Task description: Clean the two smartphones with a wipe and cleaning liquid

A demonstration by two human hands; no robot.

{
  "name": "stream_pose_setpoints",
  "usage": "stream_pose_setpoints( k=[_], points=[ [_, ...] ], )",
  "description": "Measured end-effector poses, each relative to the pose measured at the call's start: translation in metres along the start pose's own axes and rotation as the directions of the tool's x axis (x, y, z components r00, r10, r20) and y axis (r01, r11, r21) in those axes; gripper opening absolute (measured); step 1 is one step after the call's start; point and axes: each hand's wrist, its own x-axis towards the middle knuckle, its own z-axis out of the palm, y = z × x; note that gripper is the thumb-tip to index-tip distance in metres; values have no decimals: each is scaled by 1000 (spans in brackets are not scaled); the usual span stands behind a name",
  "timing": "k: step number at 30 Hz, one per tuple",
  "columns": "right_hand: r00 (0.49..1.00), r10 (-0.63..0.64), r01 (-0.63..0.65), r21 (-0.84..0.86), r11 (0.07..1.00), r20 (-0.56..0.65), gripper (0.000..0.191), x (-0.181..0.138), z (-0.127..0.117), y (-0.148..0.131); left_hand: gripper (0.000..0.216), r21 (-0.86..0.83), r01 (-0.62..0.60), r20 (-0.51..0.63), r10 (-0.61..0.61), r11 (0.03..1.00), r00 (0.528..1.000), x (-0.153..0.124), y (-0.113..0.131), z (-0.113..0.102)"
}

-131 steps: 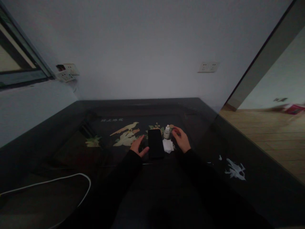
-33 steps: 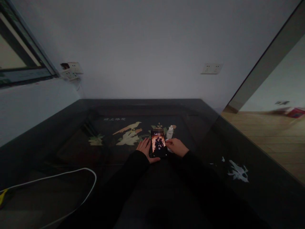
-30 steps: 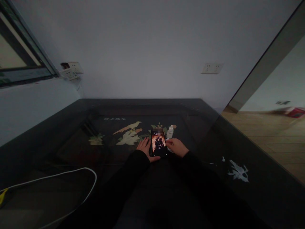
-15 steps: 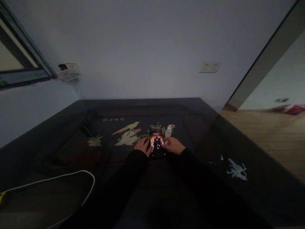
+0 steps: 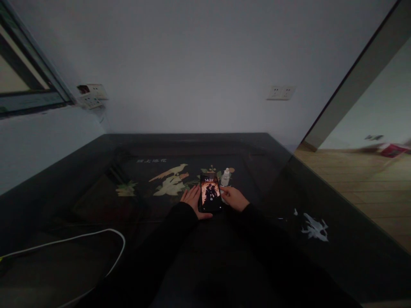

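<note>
A smartphone (image 5: 210, 193) with a lit lock screen lies on the dark table, its top edge pointing away from me. My left hand (image 5: 192, 201) rests at its left side, fingers stretched flat and the thumb reaching along the phone's bottom edge. At the phone's right edge is my right hand (image 5: 235, 198), its fingers curled together in a pinch. Something pale shows beneath those fingers, too small and dim to name. Just beyond the right hand stands a small white bottle (image 5: 225, 176), upright.
The glossy dark table (image 5: 192, 147) bears a bird-and-flower picture (image 5: 170, 186). A crumpled white scrap (image 5: 315, 227) lies at the right. A white cable (image 5: 109, 231) curves at the left. Wall sockets (image 5: 281, 93) are above the table.
My left thumb has moved from the screen's lower left to below the phone's bottom edge. The right fingers have drawn slightly off the screen to its right edge.
</note>
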Motion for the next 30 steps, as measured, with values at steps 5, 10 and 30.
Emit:
stream_pose_setpoints(
  k=[5, 10, 30],
  points=[
    [1000, -12, 11, -39, 999, -28, 41, -2, 4, -1, 105, -10, 33, 18, -32, 999, 999, 2, 1, -3],
    [999, -31, 30, -39, 999, -17, 36, -2, 0, -3, 107, -5, 23, 11, -23, 1000, 1000, 1, -2, -2],
    [994, 50, -44, 60, 997, -96, 29, -14, 4, -18, 65, -923, 102, -104, -494, 371, 863, 32, 10, 10]
  ],
)
